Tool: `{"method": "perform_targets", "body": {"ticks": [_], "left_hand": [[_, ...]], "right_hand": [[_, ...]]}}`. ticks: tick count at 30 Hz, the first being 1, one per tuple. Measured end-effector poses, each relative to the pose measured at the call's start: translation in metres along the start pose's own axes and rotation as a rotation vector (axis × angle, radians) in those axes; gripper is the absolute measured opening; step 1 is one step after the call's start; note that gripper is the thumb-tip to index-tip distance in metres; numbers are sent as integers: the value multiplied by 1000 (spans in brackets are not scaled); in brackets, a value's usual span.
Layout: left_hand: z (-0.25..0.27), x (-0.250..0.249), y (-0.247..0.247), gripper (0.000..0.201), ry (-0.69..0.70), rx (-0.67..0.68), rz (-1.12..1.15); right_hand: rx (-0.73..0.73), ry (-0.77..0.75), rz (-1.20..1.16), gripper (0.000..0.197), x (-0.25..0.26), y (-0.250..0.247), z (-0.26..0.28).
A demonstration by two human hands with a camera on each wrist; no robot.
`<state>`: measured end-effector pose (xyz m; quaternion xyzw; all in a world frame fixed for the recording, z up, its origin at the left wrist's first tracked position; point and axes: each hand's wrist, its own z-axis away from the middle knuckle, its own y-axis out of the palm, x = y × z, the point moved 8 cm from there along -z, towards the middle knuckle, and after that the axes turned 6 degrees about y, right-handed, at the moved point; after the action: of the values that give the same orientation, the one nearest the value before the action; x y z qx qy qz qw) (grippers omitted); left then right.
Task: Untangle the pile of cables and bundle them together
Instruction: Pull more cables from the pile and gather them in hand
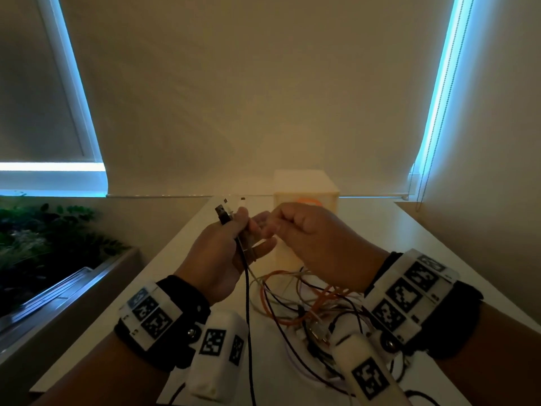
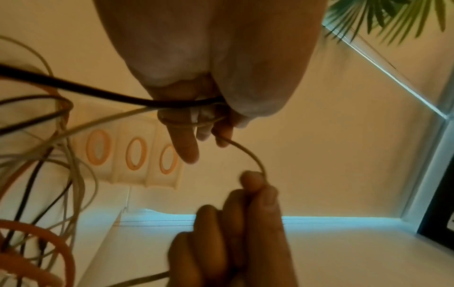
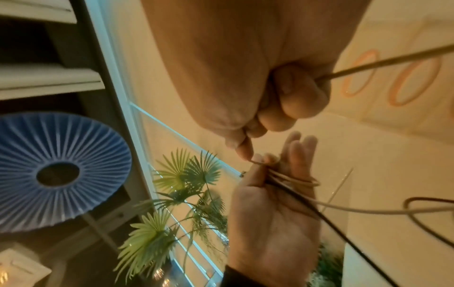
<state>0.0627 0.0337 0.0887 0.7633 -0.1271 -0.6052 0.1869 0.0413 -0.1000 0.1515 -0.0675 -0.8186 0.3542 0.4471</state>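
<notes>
Both hands are raised above the white table (image 1: 164, 276). My left hand (image 1: 248, 230) grips a bunch of cable ends, whose plugs (image 1: 223, 214) stick up past the thumb. A black cable (image 1: 247, 291) hangs from that fist to the table. In the left wrist view pale loops (image 2: 186, 121) lie round its fingers (image 2: 186, 147). My right hand (image 1: 273, 227), curled into a fist, pinches a thin pale cable (image 2: 248, 153) that arcs across to the left hand. The tangled pile (image 1: 307, 306) of orange, black and white cables lies below the right wrist.
A white box (image 1: 306, 186) with orange rings stands at the table's far end, just behind the hands. Plants (image 1: 44, 230) fill a trough to the left. A blind's bead chain (image 1: 439, 112) hangs at the right. A blue pleated lampshade (image 3: 56, 170) shows in the right wrist view.
</notes>
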Motion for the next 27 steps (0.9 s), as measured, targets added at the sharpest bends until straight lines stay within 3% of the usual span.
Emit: {"method": "perform_targets", "body": {"ticks": [7,11,14,17,20,23,27], "left_hand": [[-2,1,4,41,41,46,157],[-1,11,7,43,11,79,46],[0,19,13,42,-37,118,-1],[-3,11,18,45,-76,109,165],[-6,-2,21,45,-78,99,387],[-6,-7,17,42,-84,137,447],[1,-8,14,43,-120,334,447]], "right_hand": [[-160,97,-171,26,-10,-20,-9],[-157,66,-172,26,-7,-26,-10],[-3,-27,-78,20,5,-6,-6],[89,-68,123,14,-2,11,-1],[155,12,162,17,-27,10,0],[296,94,184,23,-52,18,4],[318,228,153,29,-84,11,9]]}}
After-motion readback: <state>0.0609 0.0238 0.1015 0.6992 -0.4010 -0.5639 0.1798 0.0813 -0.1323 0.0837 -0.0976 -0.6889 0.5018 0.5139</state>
